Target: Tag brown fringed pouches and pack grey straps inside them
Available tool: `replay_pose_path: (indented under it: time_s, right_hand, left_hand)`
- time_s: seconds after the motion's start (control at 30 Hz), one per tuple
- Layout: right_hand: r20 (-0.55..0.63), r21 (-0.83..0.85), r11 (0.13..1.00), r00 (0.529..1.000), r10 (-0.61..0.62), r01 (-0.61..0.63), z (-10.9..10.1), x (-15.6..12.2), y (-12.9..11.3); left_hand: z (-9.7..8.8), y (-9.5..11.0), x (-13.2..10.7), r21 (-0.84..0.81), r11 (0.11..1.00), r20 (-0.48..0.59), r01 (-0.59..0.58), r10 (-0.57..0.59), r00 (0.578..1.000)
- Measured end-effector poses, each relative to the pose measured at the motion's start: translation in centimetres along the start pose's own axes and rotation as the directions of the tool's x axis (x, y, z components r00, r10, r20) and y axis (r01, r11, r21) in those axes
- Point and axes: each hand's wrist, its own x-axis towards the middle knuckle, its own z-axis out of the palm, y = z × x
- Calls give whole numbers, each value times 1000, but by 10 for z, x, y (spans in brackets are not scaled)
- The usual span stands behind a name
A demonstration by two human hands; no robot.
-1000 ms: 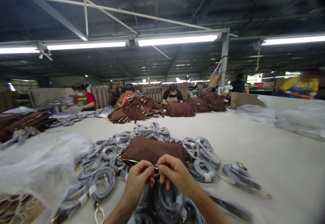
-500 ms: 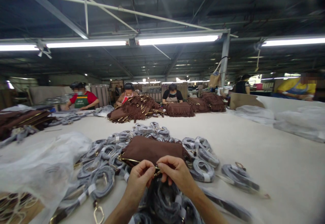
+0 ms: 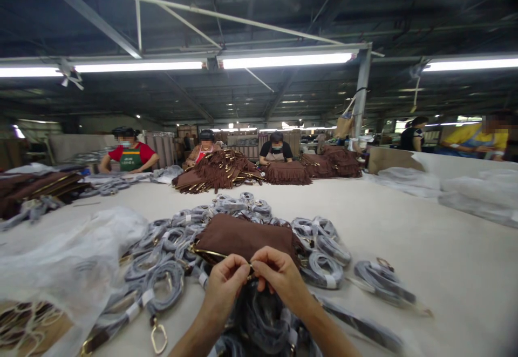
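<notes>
My left hand [image 3: 224, 287] and my right hand [image 3: 280, 277] meet at the near edge of the table, both pinched on a small gold clasp [image 3: 250, 267] at the end of a wrapped grey strap [image 3: 261, 322] that lies bundled under my wrists. Just beyond my fingers lies a flat brown suede bag [image 3: 246, 237] with a gold edge. Several coiled grey straps [image 3: 324, 264] wrapped in plastic surround the bag.
Crumpled clear plastic [image 3: 60, 265] covers the near left. Fringed brown bags [image 3: 220, 172] are piled at the far side, where three people [image 3: 128, 156] work. White bagged stock [image 3: 477, 195] lies at the right. A loose gold clasp [image 3: 158, 338] sits near the front edge of the white table [image 3: 424, 249].
My hands have stayed together on the clasp, with the fingers shifting slightly. The view has tilted a little; a person at the far right has walked rightward.
</notes>
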Motion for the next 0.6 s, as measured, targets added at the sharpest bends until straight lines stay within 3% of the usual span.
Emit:
replay_pose_path:
  time_s: [0.43, 0.6]
  right_hand:
    - [-111, -22, 996, 990, -84, 82, 14, -10, 6]
    - [-102, -34, 995, 990, -99, 96, 15, -11, 14]
  left_hand:
    - [11, -11, -4, -63, 994, -124, -91, 83, 989]
    - [17, -18, -7, -66, 992, -194, -106, 92, 977]
